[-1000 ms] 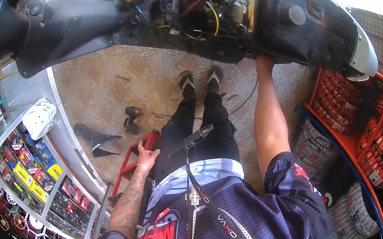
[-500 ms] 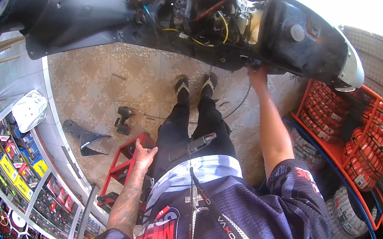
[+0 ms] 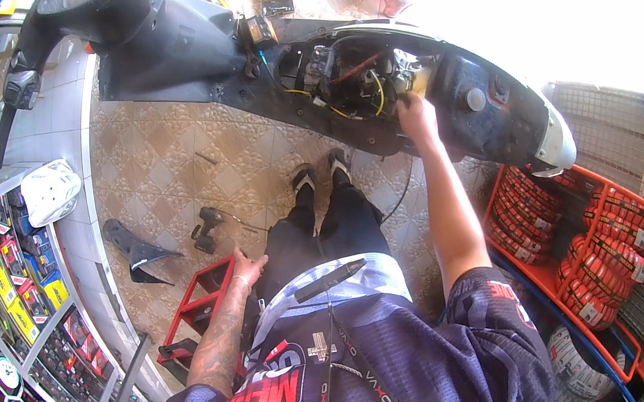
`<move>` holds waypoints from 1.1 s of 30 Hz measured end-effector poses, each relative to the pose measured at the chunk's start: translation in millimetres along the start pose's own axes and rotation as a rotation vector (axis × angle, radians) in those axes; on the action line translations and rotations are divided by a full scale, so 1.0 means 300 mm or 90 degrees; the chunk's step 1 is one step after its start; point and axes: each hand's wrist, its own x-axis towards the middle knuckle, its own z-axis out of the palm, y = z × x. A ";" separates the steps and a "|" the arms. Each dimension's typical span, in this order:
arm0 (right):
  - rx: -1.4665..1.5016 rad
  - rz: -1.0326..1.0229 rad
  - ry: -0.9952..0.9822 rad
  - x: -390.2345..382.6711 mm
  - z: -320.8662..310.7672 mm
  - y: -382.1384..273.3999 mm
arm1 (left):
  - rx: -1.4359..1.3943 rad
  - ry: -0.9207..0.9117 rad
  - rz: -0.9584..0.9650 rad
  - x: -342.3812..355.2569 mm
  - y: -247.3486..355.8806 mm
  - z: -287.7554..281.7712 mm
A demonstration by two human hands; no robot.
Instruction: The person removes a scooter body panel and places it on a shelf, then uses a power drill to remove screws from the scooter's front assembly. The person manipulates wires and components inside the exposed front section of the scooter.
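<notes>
A scooter (image 3: pixel 258 99) stands across the far side, its seat area uncovered so that the engine bay (image 3: pixel 353 73) shows. Inside the bay are a yellow hose (image 3: pixel 380 98), a reddish hose (image 3: pixel 359 66) and metal parts. My right hand (image 3: pixel 417 118) reaches over the bay's near edge, beside the black fuel tank (image 3: pixel 464 131) with its round cap. Its fingers are curled downward in the bay, and whatever they grip is hidden. Near my left thigh, my left hand (image 3: pixel 249 269) hangs with fingers spread and nothing in it, just above a red tool stand (image 3: pixel 203 304).
A cordless drill (image 3: pixel 206 228) and a dark plastic panel (image 3: pixel 136 252) lie on the tiled floor to the left. Glass display shelves (image 3: pixel 18 293) line the left side, with a white helmet-like shell (image 3: pixel 51 191) on top. At right stands an orange rack (image 3: pixel 566 269) of tires.
My right hand has moved from under the scooter's near side up into the engine bay. My left hand stays near my thigh. The view has shifted, showing more of the scooter's front.
</notes>
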 end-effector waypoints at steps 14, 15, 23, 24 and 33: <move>-0.194 0.144 -0.348 0.534 0.387 0.245 | -0.012 0.051 -0.057 -0.084 0.173 0.115; -0.188 0.149 -0.351 0.544 0.403 0.254 | 0.002 0.056 -0.049 -0.086 0.183 0.134; -0.179 0.002 -0.487 0.637 0.441 0.328 | 0.023 0.125 -0.095 -0.094 0.234 0.206; -0.176 -0.018 -0.499 0.638 0.440 0.337 | 0.024 0.126 -0.083 -0.098 0.238 0.210; -0.149 -0.079 -0.482 0.652 0.440 0.369 | -0.006 0.160 -0.104 -0.089 0.218 0.240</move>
